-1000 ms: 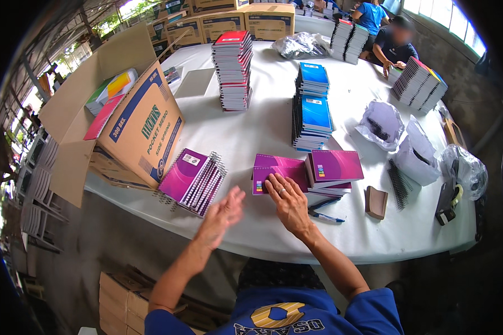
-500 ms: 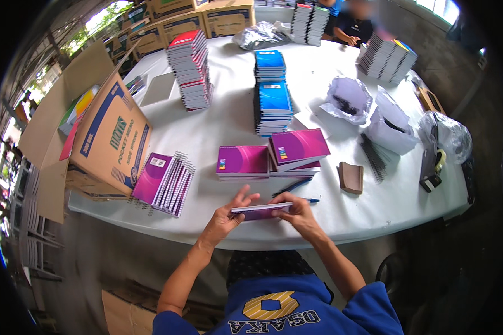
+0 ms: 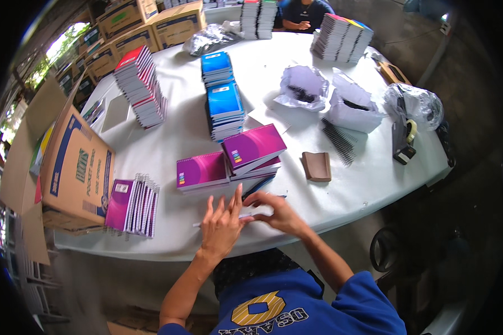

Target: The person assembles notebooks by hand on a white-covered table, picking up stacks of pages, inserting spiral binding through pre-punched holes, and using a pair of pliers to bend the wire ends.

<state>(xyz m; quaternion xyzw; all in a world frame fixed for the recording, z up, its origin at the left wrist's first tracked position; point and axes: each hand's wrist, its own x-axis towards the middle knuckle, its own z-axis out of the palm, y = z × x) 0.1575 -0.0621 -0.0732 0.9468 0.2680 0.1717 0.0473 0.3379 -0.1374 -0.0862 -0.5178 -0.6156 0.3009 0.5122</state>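
Close to the table's near edge, a thin unbound notebook is held nearly edge-on, mostly covered by my hands. My right hand is closed on its right side, thumb and fingers curled round the edge. My left hand lies across its left part with fingers stretched and spread, thumb toward the right hand. Just beyond are purple-covered notebooks in a low stack and a taller, skewed stack. A dark blue pen lies partly behind my fingers.
Spiral-bound purple notebooks lean by an open carton at left. Blue and red notebook stacks stand farther back. At right are a brown block, black spiral coils, white bags and a tape dispenser. Another person sits across.
The view has turned, so the table's things appear farther left. My left hand has gone from gripping the notebook's left end to lying spread across it. My right hand still holds it.
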